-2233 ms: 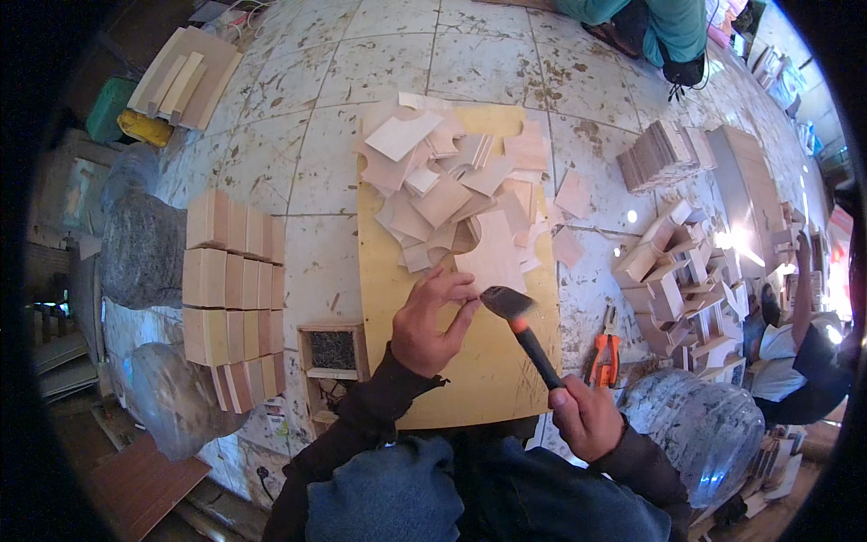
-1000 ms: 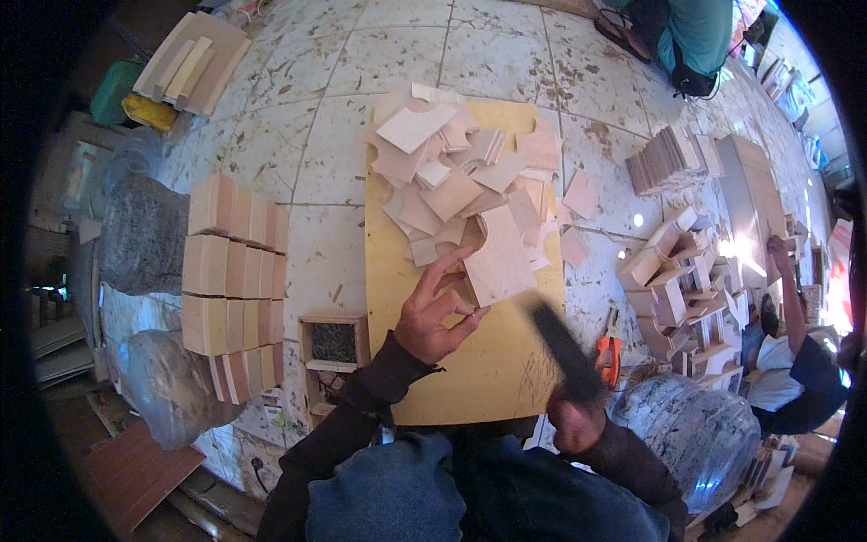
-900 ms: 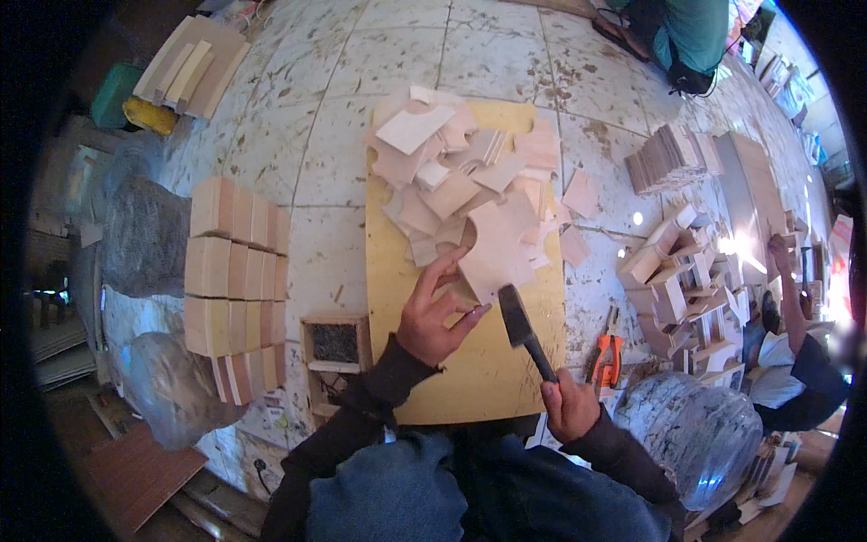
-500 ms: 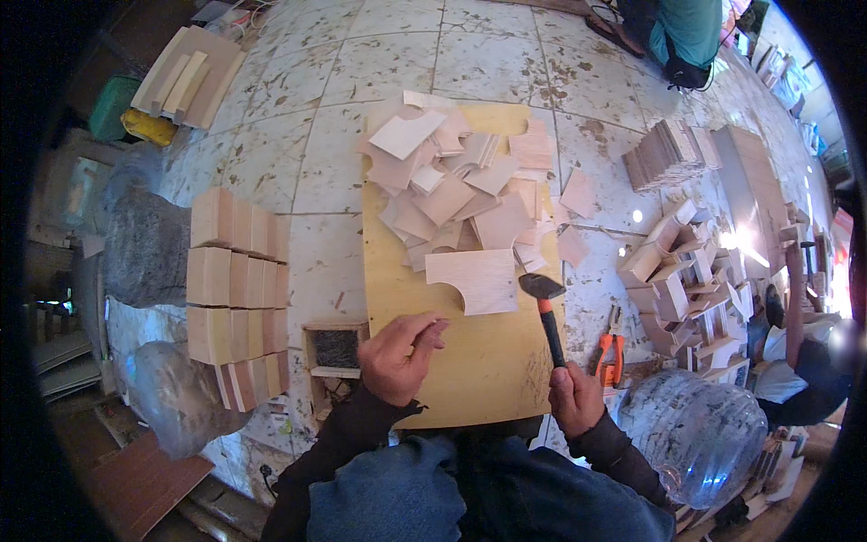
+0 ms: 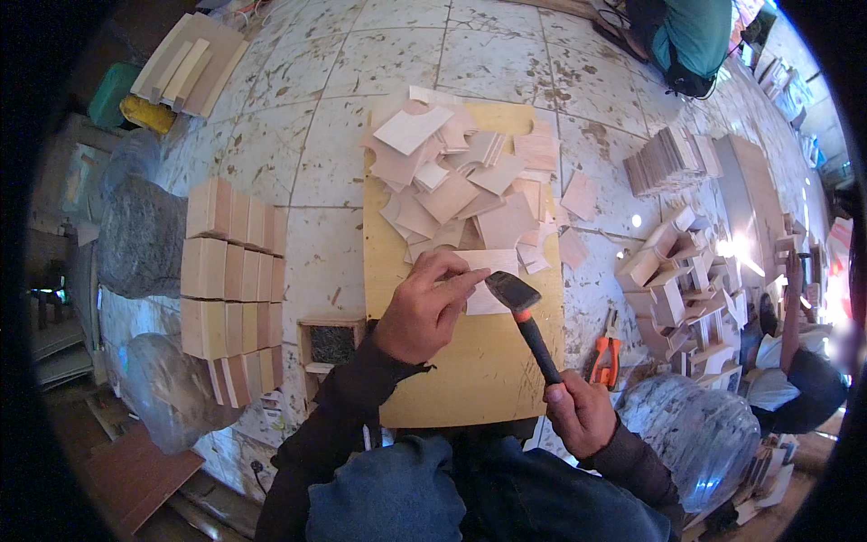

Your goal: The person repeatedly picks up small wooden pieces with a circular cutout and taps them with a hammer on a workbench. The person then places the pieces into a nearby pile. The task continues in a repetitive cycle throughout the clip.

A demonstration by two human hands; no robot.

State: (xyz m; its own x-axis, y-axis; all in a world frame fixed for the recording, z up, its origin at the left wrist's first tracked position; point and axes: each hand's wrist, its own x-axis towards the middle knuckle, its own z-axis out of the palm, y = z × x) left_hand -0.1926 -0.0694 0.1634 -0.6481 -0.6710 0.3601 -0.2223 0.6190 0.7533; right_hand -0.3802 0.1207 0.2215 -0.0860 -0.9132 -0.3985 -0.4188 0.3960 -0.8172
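My right hand [image 5: 582,414] grips the black and orange handle of a hammer [image 5: 535,341]. Its dark head is over a flat pale wooden piece [image 5: 495,302] with a curved cut-out, lying on a yellow board [image 5: 470,388]. Thumb and fingers of my left hand [image 5: 426,305] are pinched together over that same piece, close by the hammer head. Whatever they hold is too small to make out. Beyond both hands, a loose heap of similar curved-cut wooden pieces [image 5: 442,194] covers the far part of the board.
Left of the board stands a small wooden box [image 5: 329,343] with dark contents, and farther left, rows of stacked wooden blocks [image 5: 230,275]. Orange-handled pliers [image 5: 606,361] lie at right, near piled wooden parts [image 5: 682,294]. Another person [image 5: 688,45] is at the far right.
My left hand has moved forward and right, over the wooden piece. The hammer head has swung left, toward those fingers.
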